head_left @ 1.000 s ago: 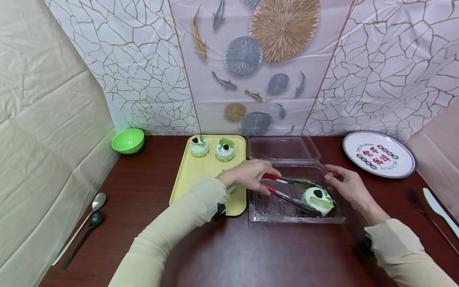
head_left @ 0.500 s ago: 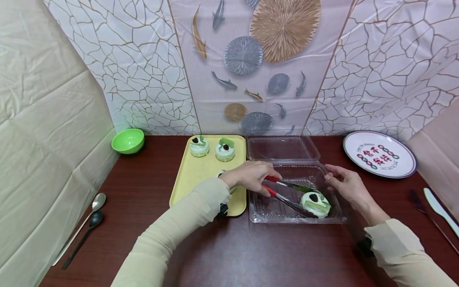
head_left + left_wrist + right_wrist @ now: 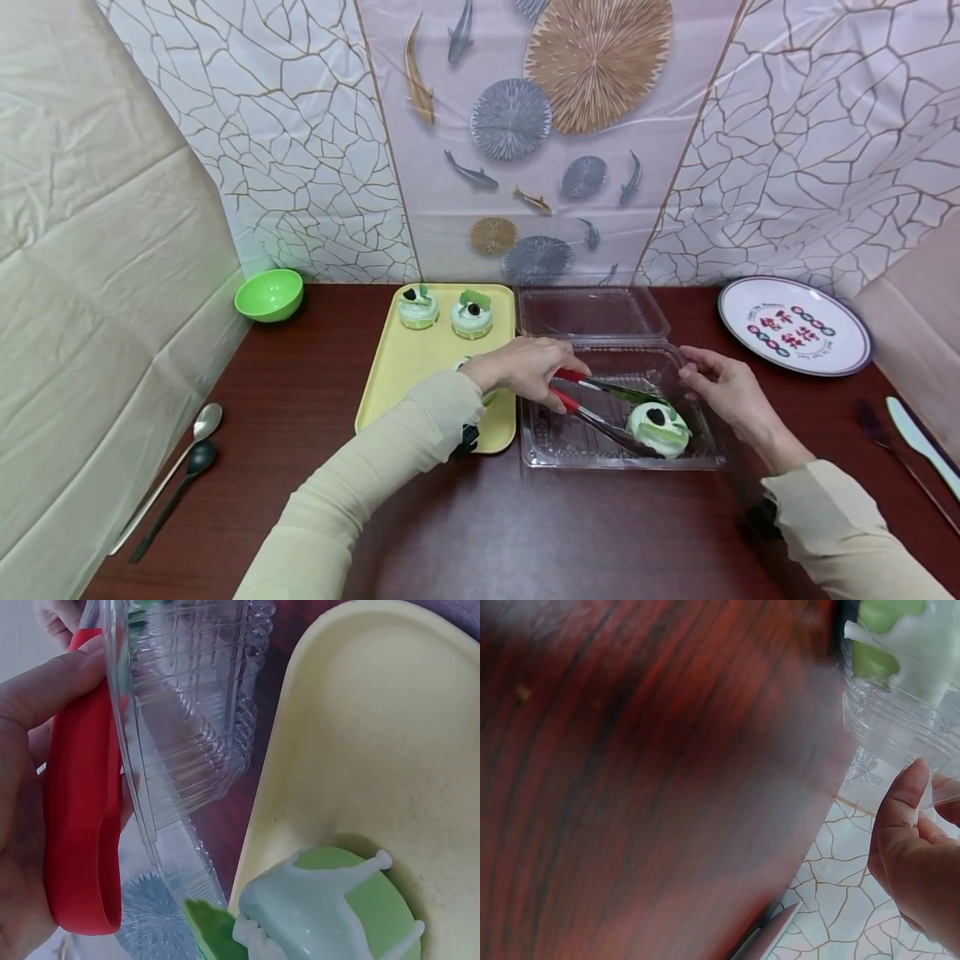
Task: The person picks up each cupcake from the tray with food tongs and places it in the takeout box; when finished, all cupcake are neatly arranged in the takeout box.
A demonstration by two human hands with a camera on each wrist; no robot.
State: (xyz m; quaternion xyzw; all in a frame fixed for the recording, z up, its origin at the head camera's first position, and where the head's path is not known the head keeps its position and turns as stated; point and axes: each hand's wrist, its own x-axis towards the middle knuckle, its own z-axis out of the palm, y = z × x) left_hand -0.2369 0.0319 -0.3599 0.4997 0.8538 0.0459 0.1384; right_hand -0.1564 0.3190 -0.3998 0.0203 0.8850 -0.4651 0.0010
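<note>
My left hand [image 3: 525,368] grips the red handles of a pair of metal tongs [image 3: 82,802]. The ends of the tongs lie on either side of a small pale-green cake [image 3: 658,432], topped with cream and a dark berry, in the front right of a clear plastic clamshell box [image 3: 555,459]. At the box's right rim, my right hand [image 3: 726,390] pinches the edge between thumb and fingers. The box's lid [image 3: 592,312] lies open toward the back. Similar cakes stand on a yellow tray [image 3: 397,367]: two at the back, and another [image 3: 315,915] partly hidden behind my left wrist.
A green bowl [image 3: 268,295] stands at the back left, with a metal spoon [image 3: 201,425] and a black spoon [image 3: 197,460] before it. On the right are a printed white plate [image 3: 795,325], a dark fork [image 3: 873,427] and a light-coloured knife [image 3: 918,437]. Patterned cloth closes off the back.
The cake in the box has shifted slightly left and toward me, between the tongs. My left hand has moved a little right, uncovering more of the tray's near cake. My right hand stays at the rim.
</note>
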